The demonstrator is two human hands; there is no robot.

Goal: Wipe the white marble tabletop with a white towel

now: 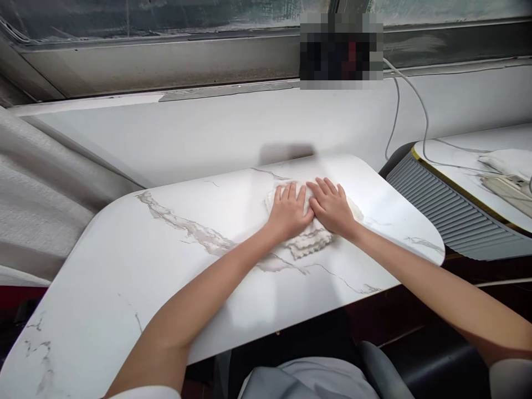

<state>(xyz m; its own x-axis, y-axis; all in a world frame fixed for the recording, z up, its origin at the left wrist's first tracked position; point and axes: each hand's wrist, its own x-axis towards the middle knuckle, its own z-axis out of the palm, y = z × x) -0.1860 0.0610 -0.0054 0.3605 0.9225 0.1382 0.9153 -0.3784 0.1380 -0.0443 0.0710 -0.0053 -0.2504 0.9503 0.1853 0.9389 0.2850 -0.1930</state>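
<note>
A folded white cloth (310,244) with a wavy hem lies on the white marble-patterned table (137,277), toward its far right part. My left hand (288,213) rests flat on the cloth's left half, fingers stretched out. My right hand (330,208) lies flat beside it on the right half, fingers extended too. The two hands touch at the thumbs. Both press down on the cloth and grip nothing.
A white wall ledge and window frame (166,61) run behind the table. A grey ribbed unit (440,210) and a second white table (469,160) with a cable (424,116) and a white object (507,163) stand at the right. Grey fabric (37,194) hangs at the left.
</note>
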